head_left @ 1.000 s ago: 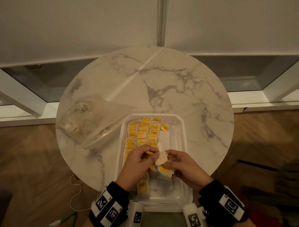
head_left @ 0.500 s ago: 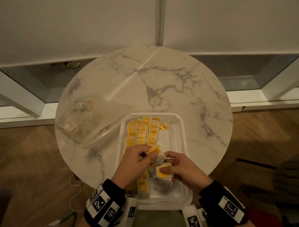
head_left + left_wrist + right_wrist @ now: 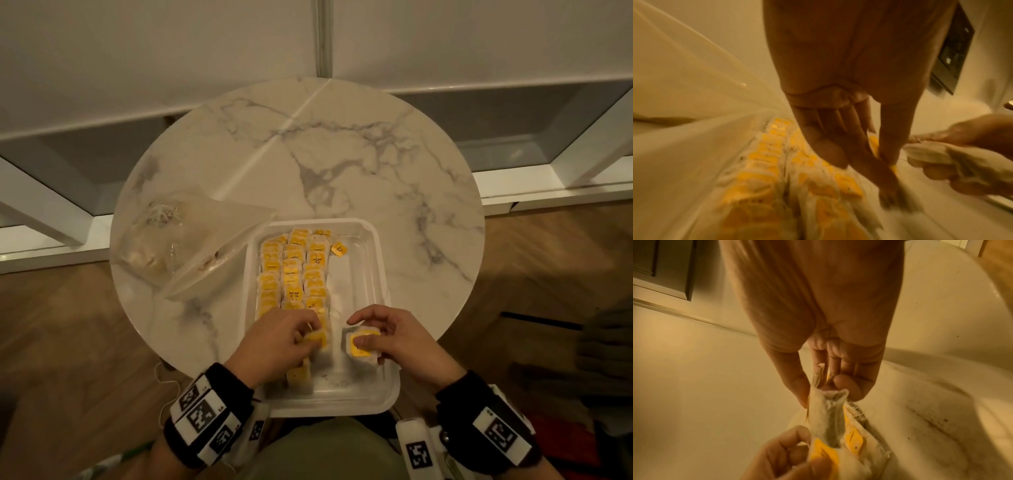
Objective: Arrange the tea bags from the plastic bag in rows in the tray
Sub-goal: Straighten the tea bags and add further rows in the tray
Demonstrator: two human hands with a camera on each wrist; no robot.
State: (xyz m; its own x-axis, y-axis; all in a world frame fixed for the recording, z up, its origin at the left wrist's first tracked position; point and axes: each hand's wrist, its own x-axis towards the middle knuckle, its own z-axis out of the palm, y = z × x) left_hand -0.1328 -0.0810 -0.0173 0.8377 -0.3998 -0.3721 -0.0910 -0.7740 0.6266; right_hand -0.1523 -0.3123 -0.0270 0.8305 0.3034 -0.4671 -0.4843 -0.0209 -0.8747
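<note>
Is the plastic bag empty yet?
Not empty: pale lumps still show through the plastic bag on the table; whether they are tea bags, cannot tell.

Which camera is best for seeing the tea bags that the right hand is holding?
The right wrist view: the tea bags fill it, pinched by the right hand. The head view shows them small above the tray. The left wrist view shows only a blurred edge.

My head view is dim and warm-toned, brightest on the marble table (image 3: 342, 164) at centre and falling to near-black in the lower corners, with straight lines bowing at the edges. Both wrist views carry a heavy amber cast and strong wide-angle stretch. The left wrist's lower half smears with motion blur.
</note>
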